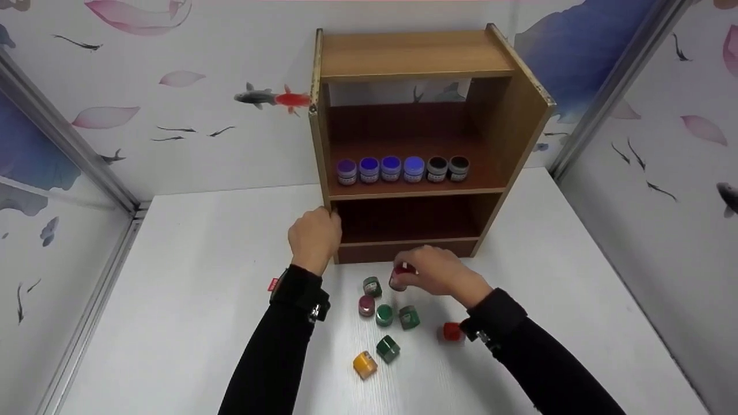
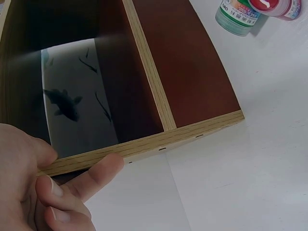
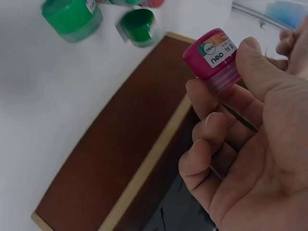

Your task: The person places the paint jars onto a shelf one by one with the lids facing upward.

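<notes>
A small wooden shelf unit (image 1: pixel 406 193) stands against the back wall. My left hand (image 1: pixel 316 235) holds the front edge of its left side panel, thumb inside and fingers outside in the left wrist view. Between thumb and fingers, my right hand (image 1: pixel 441 274) pinches a magenta paint jar (image 3: pixel 211 55) in front of the shelf's base. The jar's label faces the right wrist camera. Loose paint jars lie just below that hand, among them a dark green jar (image 1: pixel 372 286), a dark pink jar (image 1: pixel 366 306) and a bright green jar (image 1: pixel 384 315).
Blue, purple and black jars (image 1: pixel 391 169) stand in a row on the middle shelf board. Nearer on the white table (image 1: pixel 190 323) lie a yellow jar (image 1: pixel 365 365), another green jar (image 1: pixel 388 349) and a red jar (image 1: pixel 452 331) beside my right wrist. Patterned walls enclose the table.
</notes>
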### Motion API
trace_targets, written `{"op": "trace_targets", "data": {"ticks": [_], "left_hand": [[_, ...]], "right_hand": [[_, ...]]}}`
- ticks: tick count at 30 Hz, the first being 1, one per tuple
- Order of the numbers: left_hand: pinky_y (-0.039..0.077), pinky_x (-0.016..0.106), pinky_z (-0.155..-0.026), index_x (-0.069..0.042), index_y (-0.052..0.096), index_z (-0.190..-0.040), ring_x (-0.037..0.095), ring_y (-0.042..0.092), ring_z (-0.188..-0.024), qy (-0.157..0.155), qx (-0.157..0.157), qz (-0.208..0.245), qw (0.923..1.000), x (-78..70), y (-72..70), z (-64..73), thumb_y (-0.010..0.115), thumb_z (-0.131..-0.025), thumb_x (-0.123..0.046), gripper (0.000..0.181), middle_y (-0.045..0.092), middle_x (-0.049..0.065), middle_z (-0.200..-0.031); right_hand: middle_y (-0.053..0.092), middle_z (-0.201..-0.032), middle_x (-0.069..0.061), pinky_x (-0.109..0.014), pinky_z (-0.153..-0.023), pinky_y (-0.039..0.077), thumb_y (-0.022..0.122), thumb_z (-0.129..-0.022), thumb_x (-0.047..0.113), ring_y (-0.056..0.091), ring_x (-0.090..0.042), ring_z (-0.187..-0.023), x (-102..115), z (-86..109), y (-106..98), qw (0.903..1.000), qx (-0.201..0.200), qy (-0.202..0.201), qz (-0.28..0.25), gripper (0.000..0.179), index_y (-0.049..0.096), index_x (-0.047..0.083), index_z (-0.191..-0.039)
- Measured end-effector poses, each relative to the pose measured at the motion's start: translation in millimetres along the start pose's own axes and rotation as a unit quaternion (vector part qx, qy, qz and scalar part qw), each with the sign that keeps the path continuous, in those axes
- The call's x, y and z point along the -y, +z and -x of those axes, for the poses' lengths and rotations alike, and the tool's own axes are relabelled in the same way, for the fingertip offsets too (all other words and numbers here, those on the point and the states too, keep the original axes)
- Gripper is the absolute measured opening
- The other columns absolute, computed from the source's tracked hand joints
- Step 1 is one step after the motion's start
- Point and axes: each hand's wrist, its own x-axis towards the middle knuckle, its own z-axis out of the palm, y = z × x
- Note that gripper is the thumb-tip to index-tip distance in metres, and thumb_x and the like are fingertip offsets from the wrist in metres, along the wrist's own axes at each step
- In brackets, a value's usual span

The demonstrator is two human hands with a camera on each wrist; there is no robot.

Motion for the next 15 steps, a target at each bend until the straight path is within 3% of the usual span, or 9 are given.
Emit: {"op": "trace_targets", "data": {"ticks": [5, 15], "left_hand": [[0.042, 0.034, -0.046, -0.003, 0.069, -0.084, 0.02, 0.059, -0.057, -0.002, 0.004, -0.001, 1.0, 0.8, 0.1, -0.6, 0.042, -0.102, -0.031, 0.043, 0.066, 0.009, -0.069], [0.05, 0.039, -0.051, -0.003, 0.067, -0.081, 0.027, 0.066, -0.063, -0.001, 0.002, 0.002, 1.0, 0.0, -1.8, 0.7, 0.041, -0.101, -0.028, 0.041, 0.068, 0.013, -0.071]], "right_hand": [[0.064, -0.081, 0.01, -0.031, -0.069, 0.046, 0.067, -0.091, 0.041, 0.054, -0.011, -0.074, -9.1, 7.2, -19.8, 0.9999, -0.012, 0.007, 0.003, 0.02, 0.069, 0.023, -0.098], [0.065, -0.084, 0.006, -0.031, -0.069, 0.045, 0.067, -0.091, 0.039, 0.055, -0.014, -0.077, -18.9, 21.5, -56.5, 0.9996, -0.017, 0.023, 0.007, 0.022, 0.068, 0.02, -0.102]]}}
